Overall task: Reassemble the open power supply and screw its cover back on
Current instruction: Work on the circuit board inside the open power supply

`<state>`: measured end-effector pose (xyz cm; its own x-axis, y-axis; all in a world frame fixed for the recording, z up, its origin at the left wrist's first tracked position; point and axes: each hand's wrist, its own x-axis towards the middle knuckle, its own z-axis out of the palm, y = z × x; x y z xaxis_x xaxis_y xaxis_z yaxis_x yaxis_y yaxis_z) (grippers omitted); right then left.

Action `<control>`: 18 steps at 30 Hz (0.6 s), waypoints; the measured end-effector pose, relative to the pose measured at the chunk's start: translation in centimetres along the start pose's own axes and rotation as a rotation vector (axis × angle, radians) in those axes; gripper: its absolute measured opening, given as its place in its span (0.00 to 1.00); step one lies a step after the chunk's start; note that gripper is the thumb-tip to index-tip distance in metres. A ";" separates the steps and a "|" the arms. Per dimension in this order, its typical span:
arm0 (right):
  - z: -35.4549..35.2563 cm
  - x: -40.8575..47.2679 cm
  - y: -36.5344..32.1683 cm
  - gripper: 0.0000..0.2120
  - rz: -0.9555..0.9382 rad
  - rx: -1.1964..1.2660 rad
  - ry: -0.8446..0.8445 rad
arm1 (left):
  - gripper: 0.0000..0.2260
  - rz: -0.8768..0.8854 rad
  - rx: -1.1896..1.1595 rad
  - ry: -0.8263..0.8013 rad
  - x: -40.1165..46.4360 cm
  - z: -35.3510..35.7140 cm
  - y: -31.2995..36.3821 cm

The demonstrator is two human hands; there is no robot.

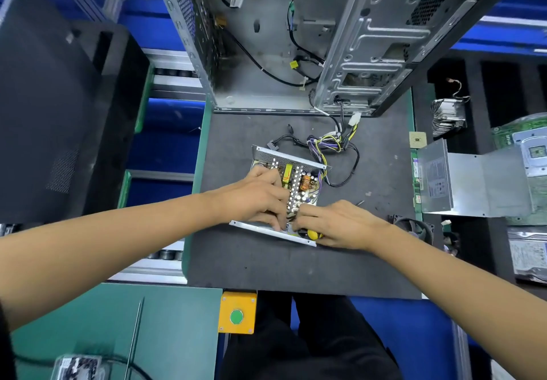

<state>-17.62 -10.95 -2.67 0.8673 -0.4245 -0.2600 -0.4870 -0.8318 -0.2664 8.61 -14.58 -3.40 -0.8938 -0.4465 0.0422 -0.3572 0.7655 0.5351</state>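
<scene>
The open power supply (291, 169) lies on the dark mat (266, 261), its circuit board with coil and capacitors exposed and its cable bundle (328, 143) trailing toward the back. My left hand (254, 196) lies over the board, fingers curled down at the near metal flange (266, 230). My right hand (334, 222) grips a yellow-and-black screwdriver (312, 234) at the same near edge. The grey metal cover (473, 184) lies off to the right, apart from the supply.
An opened computer case (281, 39) stands at the back of the mat. A black fan (414, 228), circuit boards and drives (529, 151) lie to the right. A yellow box with a green button (236, 314) sits at the near edge. A black panel (59, 113) fills the left.
</scene>
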 end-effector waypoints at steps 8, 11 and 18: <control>0.6 0.0 0.1 0.23 0.000 0.028 0.042 | 0.05 -0.007 -0.024 0.038 0.2 0.2 -0.1; 0.7 0.0 0.2 0.23 -0.003 0.019 0.058 | 0.05 0.001 -0.037 0.017 0.2 -0.1 -0.2; 0.8 -0.1 0.1 0.24 -0.009 0.036 0.058 | 0.06 -0.019 0.030 0.009 0.4 0.1 0.1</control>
<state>-17.81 -10.69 -3.44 0.8756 -0.4379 -0.2040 -0.4818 -0.8225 -0.3024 8.20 -14.59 -3.43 -0.8843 -0.4652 0.0395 -0.3824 0.7703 0.5103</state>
